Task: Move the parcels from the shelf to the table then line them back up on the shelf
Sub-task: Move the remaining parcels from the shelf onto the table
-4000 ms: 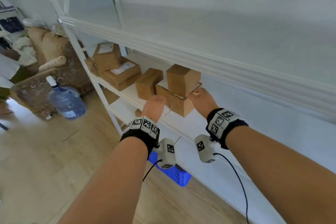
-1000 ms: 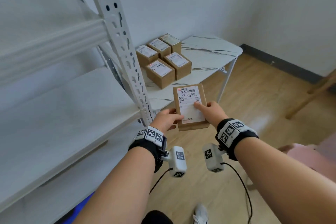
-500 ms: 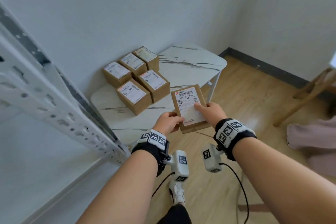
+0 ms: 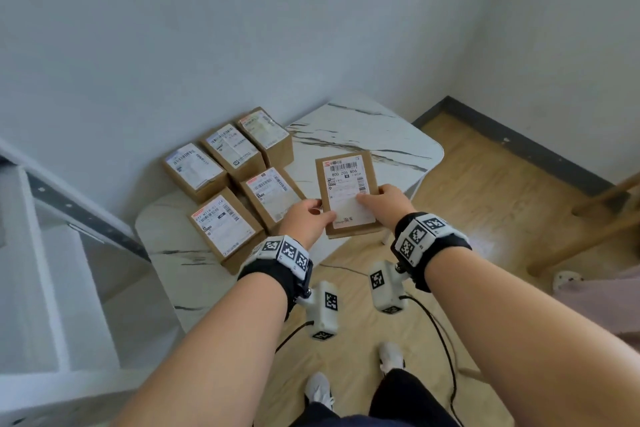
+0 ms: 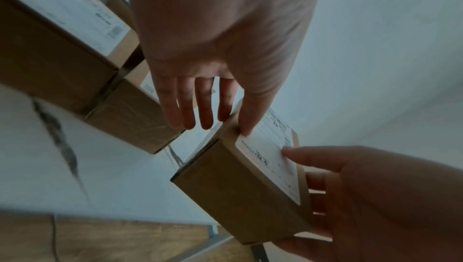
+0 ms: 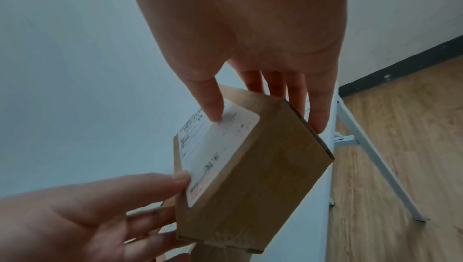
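Note:
Both hands hold one brown parcel (image 4: 348, 191) with a white label, level above the front part of the marble table (image 4: 381, 128). My left hand (image 4: 306, 218) grips its near left corner, thumb on top (image 5: 246, 127) and fingers down the side. The right hand (image 4: 384, 199) grips the near right side, thumb on the label (image 6: 213, 107) and fingers underneath. Several labelled parcels (image 4: 223, 225) lie in two rows on the table's left part, just left of the held parcel (image 5: 240, 191). The shelf (image 4: 41, 253) stands at the left edge.
The table stands against the wall in a corner; its right half is bare marble. White table legs (image 6: 375, 167) stand on the wooden floor (image 4: 485, 218). A wooden furniture leg (image 4: 606, 198) and pink fabric (image 4: 606, 295) are at the right. My feet (image 4: 320, 388) are below.
The view swung from the shelf to the table. The parcel taken from the shelf has travelled with both hands to above the table, beside the parcels lying there.

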The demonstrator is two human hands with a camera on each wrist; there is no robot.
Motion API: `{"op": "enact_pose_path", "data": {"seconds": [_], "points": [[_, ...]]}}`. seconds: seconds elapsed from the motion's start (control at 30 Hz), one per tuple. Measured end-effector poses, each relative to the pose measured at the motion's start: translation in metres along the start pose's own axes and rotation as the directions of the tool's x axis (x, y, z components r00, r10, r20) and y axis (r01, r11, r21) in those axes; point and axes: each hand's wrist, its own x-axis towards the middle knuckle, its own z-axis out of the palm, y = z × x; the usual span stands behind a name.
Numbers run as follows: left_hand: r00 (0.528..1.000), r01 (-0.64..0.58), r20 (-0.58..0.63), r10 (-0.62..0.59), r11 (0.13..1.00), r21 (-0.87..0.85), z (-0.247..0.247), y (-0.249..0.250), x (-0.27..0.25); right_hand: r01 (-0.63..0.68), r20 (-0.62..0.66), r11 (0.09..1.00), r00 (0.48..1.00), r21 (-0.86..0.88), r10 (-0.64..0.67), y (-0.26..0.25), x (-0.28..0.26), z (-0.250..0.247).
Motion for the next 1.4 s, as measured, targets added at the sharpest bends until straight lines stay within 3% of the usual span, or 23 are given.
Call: {"op": "enact_pose_path", "data": {"seconds": [0.13, 0.27, 0.4, 0.67, 0.83, 1.0, 1.2, 1.4], "points": [[0.993, 0.037, -0.119, -0.02, 0.989, 0.14, -0.003, 0.002, 0.035, 0.049, 0.089, 0.997, 0.995, -0.066, -0.043, -0.023, 0.044, 0.001], [0.968, 0.176, -0.233, -0.096, 0.919, 0.353, -0.003, 0.0, 0.061, 0.123, 0.227, 0.981, 0.97, -0.151, -0.087, -0.044, 0.086, 0.002], [0.947, 0.304, -0.236, -0.218, 0.842, 0.445, 0.001, 0.002, 0.071, 0.189, 0.358, 0.96, 0.928, -0.205, -0.107, -0.055, 0.117, 0.006], [0.91, 0.405, -0.214, -0.354, 0.87, 0.283, 0.01, 0.01, 0.073, 0.289, 0.474, 0.915, 0.871, -0.283, -0.129, -0.066, 0.146, 0.02], [0.877, 0.447, -0.27, -0.397, 0.88, 0.159, 0.008, 0.015, 0.066, 0.403, 0.442, 0.857, 0.864, -0.322, -0.24, -0.082, 0.146, 0.022], [0.796, 0.511, -0.395, -0.459, 0.859, 0.031, -0.001, 0.01, 0.04, 0.556, 0.466, 0.774, 0.795, -0.304, -0.389, -0.104, 0.124, 0.028], [0.66, 0.583, -0.51, -0.552, 0.804, -0.115, -0.019, -0.011, -0.014, 0.665, 0.592, 0.703, 0.681, -0.253, -0.431, -0.116, 0.073, 0.054], [0.607, 0.59, -0.539, -0.583, 0.786, -0.185, -0.03, -0.04, -0.085, 0.734, 0.654, 0.643, 0.6, -0.22, -0.461, -0.112, 0.007, 0.09]]}}
